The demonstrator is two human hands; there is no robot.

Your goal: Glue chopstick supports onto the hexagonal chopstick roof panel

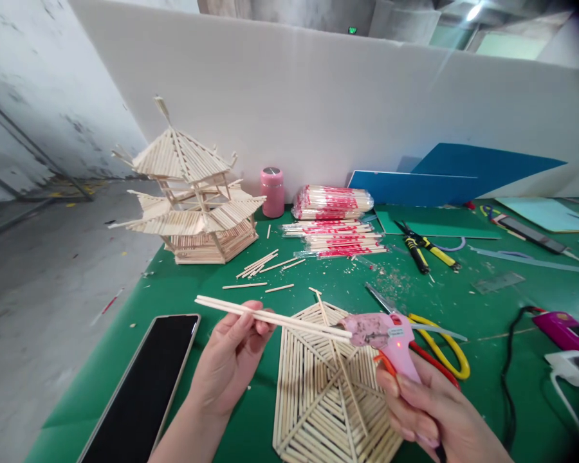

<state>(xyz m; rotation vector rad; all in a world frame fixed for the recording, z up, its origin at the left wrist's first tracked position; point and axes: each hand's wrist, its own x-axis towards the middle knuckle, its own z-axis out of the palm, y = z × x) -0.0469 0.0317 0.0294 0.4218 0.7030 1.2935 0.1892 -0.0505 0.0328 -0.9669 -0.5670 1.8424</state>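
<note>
Between the fingertips of my left hand (pixel 238 354) is a pair of wooden chopsticks (pixel 289 323), lying side by side and slanting down to the right. My right hand (pixel 419 405) grips a pink hot glue gun (pixel 371 330) with a small red light lit on its body. The gun's front meets or overlaps the chopsticks' right ends; I cannot tell whether they touch. Below both hands lies a flat polygonal panel (pixel 313 399) built from many sticks in radiating sections. A loose-looking stick (pixel 350 386) runs across its top.
A pagoda model (pixel 197 218) of sticks stands at the back left, beside a pink flask (pixel 272 193). Wrapped chopsticks (pixel 335 202), pliers (pixel 422 247), yellow-and-red-handled scissors (pixel 444 347), short cut sticks (pixel 258 263), a phone (pixel 145 386) and a purple power strip (pixel 567 331) surround the panel.
</note>
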